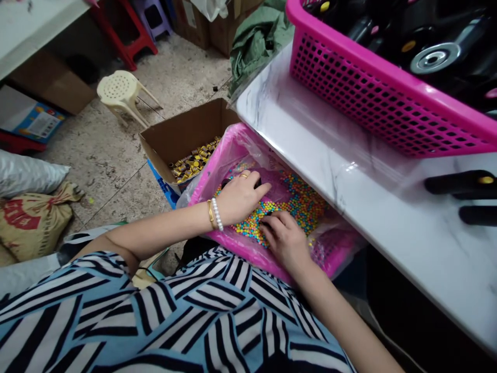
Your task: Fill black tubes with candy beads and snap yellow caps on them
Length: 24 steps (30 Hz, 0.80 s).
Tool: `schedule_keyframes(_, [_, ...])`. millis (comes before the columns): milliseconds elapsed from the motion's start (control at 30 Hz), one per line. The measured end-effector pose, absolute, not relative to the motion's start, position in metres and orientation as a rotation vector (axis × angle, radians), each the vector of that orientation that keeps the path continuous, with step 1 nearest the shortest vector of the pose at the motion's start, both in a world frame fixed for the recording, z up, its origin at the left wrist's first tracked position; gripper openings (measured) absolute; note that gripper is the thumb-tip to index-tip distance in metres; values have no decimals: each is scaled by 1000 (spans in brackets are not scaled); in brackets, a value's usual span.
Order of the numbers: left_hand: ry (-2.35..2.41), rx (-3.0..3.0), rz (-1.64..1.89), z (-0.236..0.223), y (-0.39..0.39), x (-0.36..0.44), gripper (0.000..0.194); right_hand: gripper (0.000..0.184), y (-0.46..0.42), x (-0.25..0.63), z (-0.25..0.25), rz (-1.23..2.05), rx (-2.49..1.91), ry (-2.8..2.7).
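The right hand (291,243), half closed, is at a dark piece (268,213) among beads (306,207), by the near edge of the pink basket (248,252); left hand (238,198) curls loosely beyond; either grip I cannot tell; plastic lining (252,145) probably contains beads.

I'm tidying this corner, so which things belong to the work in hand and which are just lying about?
Seemingly in use:
- left hand, right hand
- coloured beads
- lined pink basket
- probably the open cardboard box

Apparently lying about:
- cream stool
- tied sack
- green sheet
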<state>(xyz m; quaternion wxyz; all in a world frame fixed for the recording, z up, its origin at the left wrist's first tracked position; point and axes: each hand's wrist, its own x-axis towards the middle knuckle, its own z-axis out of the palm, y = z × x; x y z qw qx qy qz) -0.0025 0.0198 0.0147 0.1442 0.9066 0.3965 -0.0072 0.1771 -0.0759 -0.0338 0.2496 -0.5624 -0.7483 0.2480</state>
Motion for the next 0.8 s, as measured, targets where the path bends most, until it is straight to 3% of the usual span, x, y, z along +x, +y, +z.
schedule_keyframes(333, [1271, 2597, -56, -7, 25, -2, 32, 29, -78, 197, -44, 695, -1548, -2081])
schedule_keyframes(500, [1235, 2614, -71, -8, 26, 0, 26, 41, -68, 182, -29, 526, -1615, -2063])
schedule_keyframes(700, [1288, 2544, -37, -2, 25, 3, 18, 31, -70, 155, -32, 944, -1520, -2063])
schedule_keyframes(800, [1256, 2461, 77, -3, 24, -1, 31, 31, -73, 170, -31, 1201, -1567, -1725])
